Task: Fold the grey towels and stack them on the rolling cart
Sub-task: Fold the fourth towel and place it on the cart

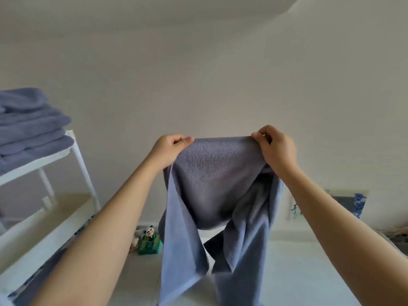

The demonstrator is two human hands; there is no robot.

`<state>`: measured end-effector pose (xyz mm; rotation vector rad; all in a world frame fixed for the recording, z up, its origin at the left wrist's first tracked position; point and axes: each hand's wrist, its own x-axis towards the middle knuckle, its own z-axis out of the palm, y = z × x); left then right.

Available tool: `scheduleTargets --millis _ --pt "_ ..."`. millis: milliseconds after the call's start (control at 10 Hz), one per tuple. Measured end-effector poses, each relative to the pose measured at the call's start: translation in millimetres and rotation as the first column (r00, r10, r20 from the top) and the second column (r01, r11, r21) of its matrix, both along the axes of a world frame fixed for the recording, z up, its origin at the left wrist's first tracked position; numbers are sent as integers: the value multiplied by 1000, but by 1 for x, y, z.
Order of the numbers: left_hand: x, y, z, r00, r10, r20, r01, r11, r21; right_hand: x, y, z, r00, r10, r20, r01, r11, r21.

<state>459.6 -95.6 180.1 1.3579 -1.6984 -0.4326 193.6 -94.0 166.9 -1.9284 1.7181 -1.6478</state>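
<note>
While both arms reach forward and up, the left hand [170,146] pinches one top corner of a grey towel [212,184] between thumb and curled fingers, and the right hand [276,146] does the same at the other corner, its fingers bunched over the cloth. Each grip is closed on the towel's upper edge, which runs nearly level between the two hands, well above the worktop [298,272].

From that edge the towel sags in a shallow pouch between the wrists, and two long tails drop down below, one under each hand. Their lower ends fall towards the white worktop; whether they touch it is hard to tell, since the bottom of the view cuts them off.

Behind the left tail, a small panda figure [150,231] stands on a green block [150,246] near the wall. To the left stands the white rolling cart [77,155], and on its top shelf lies a stack of folded grey towels [31,127], well apart from the hands. More grey cloth shows low beside the cart, blurred. At the right, against the wall, leans a blue-and-white patterned card [358,204].
</note>
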Motion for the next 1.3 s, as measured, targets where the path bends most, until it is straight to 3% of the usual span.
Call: scheduleTargets --millis 100,200,300,400,500,600,700,800,1000,1100,1200,1300 --pt "-6 15 32 999 -40 16 41 989 -139 -6 13 21 1000 -13 8 13 994 -113" --pt "-4 29 16 994 -108 -33 105 990 -95 -15 32 11 997 77 -12 -78 992 -97" --pt "-3 46 -38 986 -165 -19 166 981 95 -25 50 -31 961 253 -113 -240 963 121" --pt "2 64 -115 973 -221 -69 231 909 346 -30 70 -83 888 422 -184 -312 846 432" --pt "1 87 -194 968 -226 -109 250 812 528 -27 79 -151 866 468 -175 -208 657 725" --pt "-1 111 -267 978 -196 -64 187 710 679 -20 94 -239 927 234 -293 233 253 939" --pt "-2 135 -318 983 -157 -91 169 619 767 -24 122 -305 869 441 -224 110 268 957" --pt "-5 159 -347 989 -116 -96 146 578 803 -36 131 -300 902 429 39 -191 317 929" --pt "-10 192 -374 986 -139 -93 150 481 864 -41 151 -351 809 580 -99 -28 207 978" --pt "-7 192 -379 993 -19 -116 106 562 820 -30 153 -352 840 537 -80 -64 245 967" --pt "4 189 -387 979 31 200 -140 820 555 -3 152 -356 853 510 -110 -84 342 936" --pt "15 192 -404 863 0 505 -212 908 362 19 152 -364 814 541 -211 -99 487 868"
